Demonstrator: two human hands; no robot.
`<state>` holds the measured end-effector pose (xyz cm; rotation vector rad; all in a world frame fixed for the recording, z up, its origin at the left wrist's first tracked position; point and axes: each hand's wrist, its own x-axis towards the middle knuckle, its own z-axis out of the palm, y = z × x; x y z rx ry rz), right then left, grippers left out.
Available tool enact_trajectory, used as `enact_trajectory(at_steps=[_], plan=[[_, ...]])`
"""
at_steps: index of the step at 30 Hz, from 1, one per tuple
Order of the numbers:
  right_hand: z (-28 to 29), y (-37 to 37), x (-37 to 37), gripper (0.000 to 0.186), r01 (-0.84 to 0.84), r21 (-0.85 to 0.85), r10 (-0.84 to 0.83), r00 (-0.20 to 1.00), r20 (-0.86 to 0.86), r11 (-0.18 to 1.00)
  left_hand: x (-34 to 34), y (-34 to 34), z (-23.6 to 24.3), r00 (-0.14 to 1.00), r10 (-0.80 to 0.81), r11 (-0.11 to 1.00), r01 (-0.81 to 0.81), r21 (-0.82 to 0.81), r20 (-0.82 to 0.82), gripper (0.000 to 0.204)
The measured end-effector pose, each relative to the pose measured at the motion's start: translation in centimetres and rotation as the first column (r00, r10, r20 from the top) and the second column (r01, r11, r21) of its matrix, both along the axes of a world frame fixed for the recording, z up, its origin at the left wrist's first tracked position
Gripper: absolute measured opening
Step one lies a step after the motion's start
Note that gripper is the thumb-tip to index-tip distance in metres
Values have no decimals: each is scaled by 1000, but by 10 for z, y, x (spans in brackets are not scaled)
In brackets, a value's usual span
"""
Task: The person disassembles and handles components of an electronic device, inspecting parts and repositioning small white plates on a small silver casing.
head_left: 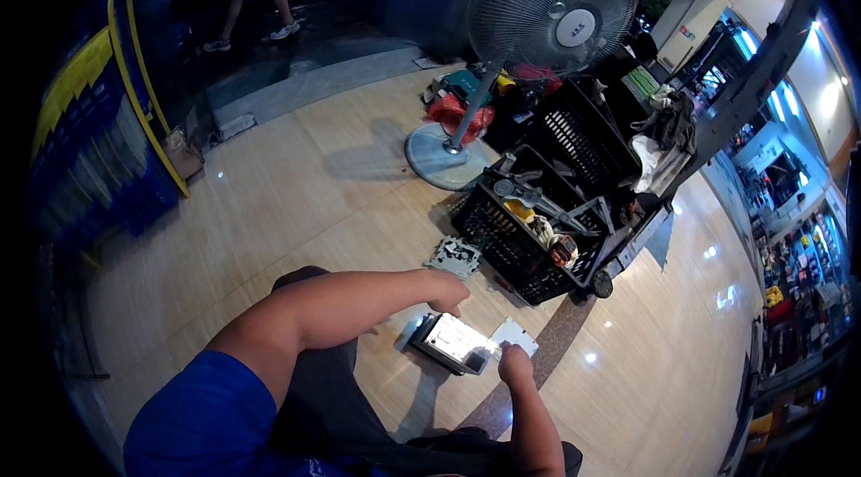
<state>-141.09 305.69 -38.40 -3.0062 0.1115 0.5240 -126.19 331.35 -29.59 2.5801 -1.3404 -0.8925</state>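
A box-shaped device (456,340) with a bright silver metal top and dark sides lies on the tiled floor in front of me. My left hand (447,290) is at its far edge, fingers curled downward; whether they grip anything is hidden. By the device's right end my right hand (515,366) is closed, and what is in it does not show clearly. Just beyond that hand lies a flat, pale metal plate (517,336), partly covered by the fingers. A grey-green metal part with cut-outs (455,256) rests on the floor beyond my left hand.
Beyond the device stands a black plastic crate (502,230) full of tools, with another black crate (583,132) behind. A pedestal fan (554,15) rises on its round base. Red and green items sit behind it. A blue-yellow rack (112,136) is at left; a person's legs (256,15) show outside.
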Motion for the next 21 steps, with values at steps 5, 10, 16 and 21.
enact_trajectory(at_steps=[5,10,16,21], plan=[[-12,-13,-2,29,-15,6,15,1000,-18,1000,1,-9,1,1000,7,996,-4,-84,29,45],[-16,-2,6,29,-36,16,37,998,-50,999,6,0,-7,1000,5,1000,-5,-29,11,47],[-25,-22,-7,31,-29,35,28,999,19,999,0,-20,7,996,-61,996,65,-55,67,41],[-37,-10,-2,22,-90,27,88,994,58,996,-1,2,-12,998,-19,996,24,-85,60,42]])
